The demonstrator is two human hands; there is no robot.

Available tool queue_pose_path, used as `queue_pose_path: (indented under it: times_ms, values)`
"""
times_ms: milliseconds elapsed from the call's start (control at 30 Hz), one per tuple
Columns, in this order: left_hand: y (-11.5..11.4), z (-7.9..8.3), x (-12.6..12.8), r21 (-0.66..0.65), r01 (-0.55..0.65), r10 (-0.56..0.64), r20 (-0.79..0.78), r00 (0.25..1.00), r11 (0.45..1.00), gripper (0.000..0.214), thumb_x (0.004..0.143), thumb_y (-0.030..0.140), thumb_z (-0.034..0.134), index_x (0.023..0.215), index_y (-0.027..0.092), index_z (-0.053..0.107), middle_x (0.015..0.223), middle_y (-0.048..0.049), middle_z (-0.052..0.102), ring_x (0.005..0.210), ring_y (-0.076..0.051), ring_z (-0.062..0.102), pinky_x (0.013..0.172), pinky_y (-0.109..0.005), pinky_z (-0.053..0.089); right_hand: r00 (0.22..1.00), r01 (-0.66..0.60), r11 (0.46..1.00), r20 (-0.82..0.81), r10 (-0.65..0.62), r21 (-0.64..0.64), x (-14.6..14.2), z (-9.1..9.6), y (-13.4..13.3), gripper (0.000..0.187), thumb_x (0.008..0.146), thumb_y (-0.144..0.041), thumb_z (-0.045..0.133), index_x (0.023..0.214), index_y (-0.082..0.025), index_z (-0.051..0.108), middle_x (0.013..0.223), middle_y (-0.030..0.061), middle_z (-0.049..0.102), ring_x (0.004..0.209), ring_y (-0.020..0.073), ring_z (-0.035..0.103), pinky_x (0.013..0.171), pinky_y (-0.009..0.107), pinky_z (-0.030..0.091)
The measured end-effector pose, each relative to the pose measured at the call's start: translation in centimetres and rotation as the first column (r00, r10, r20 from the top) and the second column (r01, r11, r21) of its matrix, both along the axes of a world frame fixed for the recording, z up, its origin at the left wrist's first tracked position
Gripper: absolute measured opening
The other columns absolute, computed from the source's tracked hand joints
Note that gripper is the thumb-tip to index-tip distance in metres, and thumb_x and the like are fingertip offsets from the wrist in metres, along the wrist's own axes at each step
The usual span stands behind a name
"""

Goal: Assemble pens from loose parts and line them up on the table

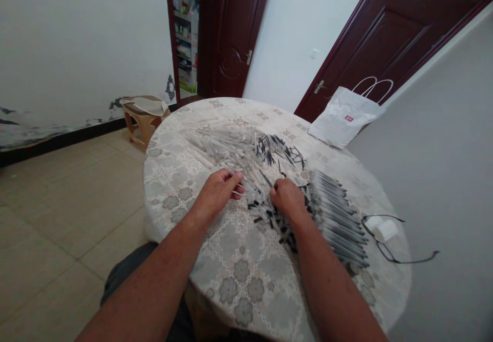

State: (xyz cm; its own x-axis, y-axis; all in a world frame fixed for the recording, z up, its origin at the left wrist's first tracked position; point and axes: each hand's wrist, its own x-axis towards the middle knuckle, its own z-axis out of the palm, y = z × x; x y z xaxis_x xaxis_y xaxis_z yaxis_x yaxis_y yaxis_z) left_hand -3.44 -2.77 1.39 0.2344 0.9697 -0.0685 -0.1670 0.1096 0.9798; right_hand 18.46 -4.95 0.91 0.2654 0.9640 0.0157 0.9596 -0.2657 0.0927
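My left hand (220, 189) rests on a round table (200, 167) with its fingers curled round a clear pen tube (235, 172) at the edge of a heap of clear pen tubes (223, 144). My right hand (287, 198) lies closed on a scatter of small black pen parts (269, 213), pinching something I cannot make out. A row of assembled pens (339, 219) lies just right of that hand. More black refills (279, 149) lie beyond both hands.
A white paper bag (344, 116) leans at the table's far right edge. A white charger with a black cable (385, 231) lies near the right edge. A low wooden stool (144, 113) stands on the tiled floor to the left; dark doors stand behind.
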Motion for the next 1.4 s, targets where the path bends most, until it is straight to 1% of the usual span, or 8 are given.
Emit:
queue_pose_path:
  times_ms: [267,467,533,700,833,933,1200,1400]
  values:
    - [0.1,0.0,-0.2,0.007,-0.025,0.025,-0.006,1.000,1.000,0.030,0.083,0.045,0.069,0.089,0.015,0.066,0.087,-0.0100,0.070,0.071,-0.019,0.068,0.058,-0.030,0.056,0.988,-0.045,0.998,-0.151,0.039,-0.039,1.3,-0.1,0.3,0.025,0.087,-0.030,0.052,0.095,-0.017,0.072,0.099,0.0117,0.073,0.093,0.0223,0.067,0.078,0.028,0.043]
    - [0.2,0.0,-0.2,-0.082,-0.056,0.068,0.154,0.986,0.995,0.031,0.086,0.047,0.068,0.091,0.017,0.061,0.089,-0.0109,0.072,0.080,-0.023,0.073,0.062,-0.030,0.058,0.878,-0.032,0.969,-0.456,0.144,0.245,2.0,-0.1,0.2,0.019,0.084,-0.031,0.050,0.077,-0.018,0.063,0.075,0.0034,0.067,0.074,0.0174,0.060,0.068,0.026,0.041]
    - [0.2,0.1,-0.2,-0.135,-0.040,0.071,0.235,0.969,0.990,0.031,0.087,0.047,0.066,0.093,0.018,0.057,0.091,-0.0110,0.072,0.080,-0.023,0.074,0.063,-0.033,0.060,0.719,0.029,0.950,-0.667,0.197,0.312,1.7,-0.1,0.2,0.020,0.085,-0.036,0.050,0.078,-0.020,0.058,0.065,-0.0010,0.061,0.061,0.0152,0.056,0.060,0.025,0.040]
    - [0.1,0.3,-0.2,-0.194,-0.007,0.076,0.349,0.934,0.981,0.031,0.091,0.048,0.062,0.098,0.021,0.050,0.091,-0.0100,0.072,0.081,-0.025,0.075,0.062,-0.035,0.061,0.082,0.099,0.949,-0.953,0.290,0.298,-1.0,-0.2,-0.3,0.023,0.085,-0.043,0.060,0.085,-0.023,0.050,0.062,-0.0057,0.059,0.047,0.0116,0.052,0.046,0.022,0.040]
    - [0.0,0.6,-0.2,-0.242,0.009,0.093,0.404,0.910,0.970,0.031,0.091,0.048,0.062,0.099,0.021,0.047,0.088,-0.0095,0.072,0.082,-0.027,0.076,0.063,-0.037,0.061,-0.161,0.139,0.908,-0.896,0.415,0.396,-3.3,0.0,-1.0,0.023,0.083,-0.035,0.068,0.092,-0.023,0.051,0.081,-0.0020,0.068,0.065,0.0153,0.066,0.051,0.024,0.050]
    - [-0.1,0.7,-0.1,-0.254,0.026,0.092,0.444,0.891,0.967,0.029,0.091,0.044,0.063,0.098,0.021,0.046,0.086,-0.0089,0.071,0.082,-0.028,0.076,0.065,-0.039,0.062,-0.164,0.142,0.872,-0.857,0.488,0.469,-4.2,0.3,-1.4,0.019,0.085,-0.033,0.068,0.092,-0.022,0.054,0.088,0.0011,0.071,0.069,0.0155,0.068,0.054,0.025,0.053]
    - [-0.5,0.4,0.2,-0.224,0.082,0.046,0.511,0.859,0.971,0.027,0.090,0.038,0.067,0.093,0.021,0.045,0.079,-0.0050,0.068,0.084,-0.027,0.075,0.076,-0.047,0.062,0.023,0.126,0.850,-0.858,0.514,0.512,-5.2,0.8,-2.0,0.016,0.088,-0.035,0.066,0.094,-0.020,0.062,0.072,-0.0007,0.069,0.057,0.0123,0.061,0.054,0.025,0.052]
    - [-0.9,0.3,0.8,-0.256,0.111,0.041,0.522,0.852,0.960,0.020,0.094,0.032,0.062,0.093,0.021,0.045,0.081,-0.0057,0.069,0.081,-0.025,0.075,0.076,-0.044,0.061,0.162,0.115,0.844,-0.849,0.504,0.523,-5.2,0.3,-2.0,0.018,0.083,-0.036,0.070,0.093,-0.021,0.065,0.092,0.0021,0.070,0.071,0.0139,0.063,0.059,0.024,0.052]
